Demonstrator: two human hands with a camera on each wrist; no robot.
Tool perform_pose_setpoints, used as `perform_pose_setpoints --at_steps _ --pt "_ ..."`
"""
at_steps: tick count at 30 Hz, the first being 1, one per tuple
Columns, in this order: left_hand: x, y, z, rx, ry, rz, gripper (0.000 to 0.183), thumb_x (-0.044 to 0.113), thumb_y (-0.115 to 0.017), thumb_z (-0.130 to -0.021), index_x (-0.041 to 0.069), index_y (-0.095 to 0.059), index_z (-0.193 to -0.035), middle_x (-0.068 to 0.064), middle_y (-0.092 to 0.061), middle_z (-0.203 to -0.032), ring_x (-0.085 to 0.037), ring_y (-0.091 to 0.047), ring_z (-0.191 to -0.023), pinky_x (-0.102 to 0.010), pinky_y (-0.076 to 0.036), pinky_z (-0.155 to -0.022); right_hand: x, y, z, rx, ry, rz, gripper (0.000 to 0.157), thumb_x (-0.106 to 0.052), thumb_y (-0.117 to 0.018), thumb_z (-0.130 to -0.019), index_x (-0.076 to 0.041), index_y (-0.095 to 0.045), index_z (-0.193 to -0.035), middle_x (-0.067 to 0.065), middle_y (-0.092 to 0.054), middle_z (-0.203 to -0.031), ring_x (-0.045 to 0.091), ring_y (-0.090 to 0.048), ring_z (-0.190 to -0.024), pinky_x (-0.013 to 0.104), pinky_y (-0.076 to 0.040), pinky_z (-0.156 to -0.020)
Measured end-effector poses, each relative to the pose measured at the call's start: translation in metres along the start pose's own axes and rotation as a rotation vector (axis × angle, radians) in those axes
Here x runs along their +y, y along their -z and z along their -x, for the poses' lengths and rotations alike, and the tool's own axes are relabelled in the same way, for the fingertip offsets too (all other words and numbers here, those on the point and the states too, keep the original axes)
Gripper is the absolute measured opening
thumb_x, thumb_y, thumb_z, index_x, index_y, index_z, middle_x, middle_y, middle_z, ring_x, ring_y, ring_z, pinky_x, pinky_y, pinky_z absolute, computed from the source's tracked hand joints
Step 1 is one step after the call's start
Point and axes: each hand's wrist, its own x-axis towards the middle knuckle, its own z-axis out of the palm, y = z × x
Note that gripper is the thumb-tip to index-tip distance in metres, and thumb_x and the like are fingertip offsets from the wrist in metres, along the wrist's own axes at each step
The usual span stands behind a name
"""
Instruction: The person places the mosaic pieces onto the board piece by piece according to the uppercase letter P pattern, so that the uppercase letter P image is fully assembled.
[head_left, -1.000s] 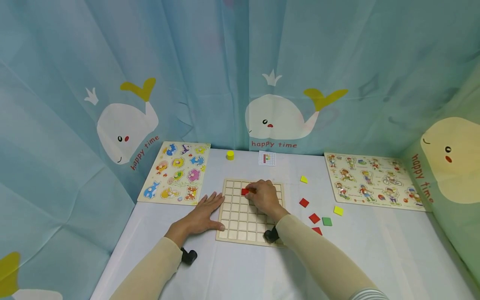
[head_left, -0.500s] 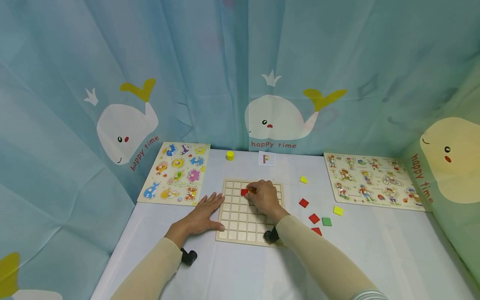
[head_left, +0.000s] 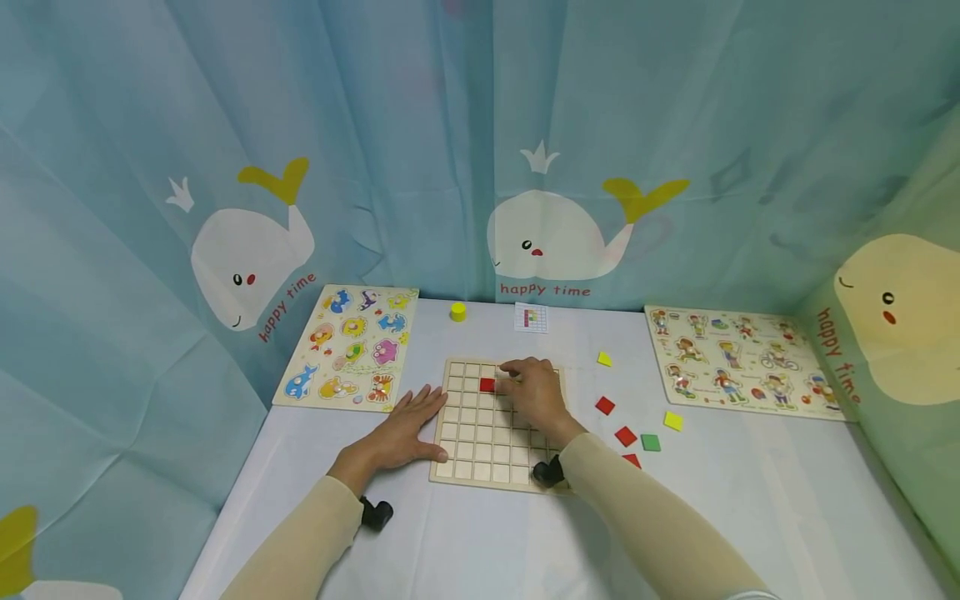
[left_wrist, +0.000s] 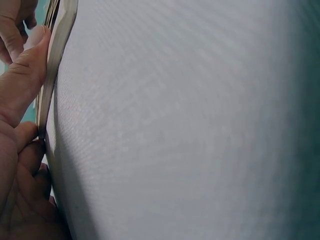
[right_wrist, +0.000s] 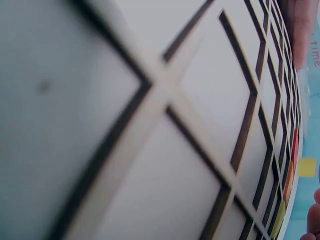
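Note:
A pale wooden grid board (head_left: 472, 454) lies in the middle of the table. My left hand (head_left: 405, 429) spreads along its left side, fingertips at the edge; in the left wrist view the thumb (left_wrist: 27, 65) rests against the board's side. My right hand (head_left: 536, 396) hovers over the upper part of the grid, fingers loosely bent, thumb and forefinger apart. Just left of it a red square tile (head_left: 487, 385) sits in a cell. In the right wrist view an orange tile (right_wrist: 288, 181) and a yellow tile (right_wrist: 278, 219) show in the grid, apart from the fingertips (right_wrist: 314, 220).
Right of the board lie loose red tiles (head_left: 605, 406), yellow tiles (head_left: 673, 421) and a green tile (head_left: 651, 442). A printed pattern card (head_left: 532, 318) and a yellow cylinder (head_left: 458, 312) stand behind it. Picture puzzle boards (head_left: 352, 346) flank both sides; curtains enclose the table.
My right hand has shifted slightly right, away from the red tile, and its thumb and forefinger have parted. My left hand has stayed in place.

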Motion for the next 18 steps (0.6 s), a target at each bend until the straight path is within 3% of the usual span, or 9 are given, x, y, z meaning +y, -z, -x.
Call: perform_pose_setpoints --at_steps 6,18 --pt "0.001 0.001 0.001 -0.004 -0.018 0.000 0.107 0.046 -0.086 -0.085 0.013 -0.027 -0.168 -0.002 -0.019 -0.177 -0.024 -0.008 -0.166 -0.045 -0.001 -0.137 0.008 0.015 0.006 0.015 0.011 -0.007 0.036 -0.025 -0.076 -0.098 -0.007 -0.075 -0.129 0.014 -0.072 -0.120 0.034 -0.057 -0.115 0.054 -0.048 -0.102" --pt "0.002 0.001 0.000 -0.009 0.001 0.006 0.106 0.046 -0.085 -0.085 0.015 -0.028 -0.168 0.001 -0.019 -0.177 -0.022 -0.006 -0.166 -0.045 0.001 -0.137 0.044 0.058 0.031 0.049 -0.060 0.011 0.039 -0.022 -0.071 -0.101 -0.004 -0.070 -0.135 0.018 -0.068 -0.128 0.035 -0.053 -0.119 0.054 -0.051 -0.099"
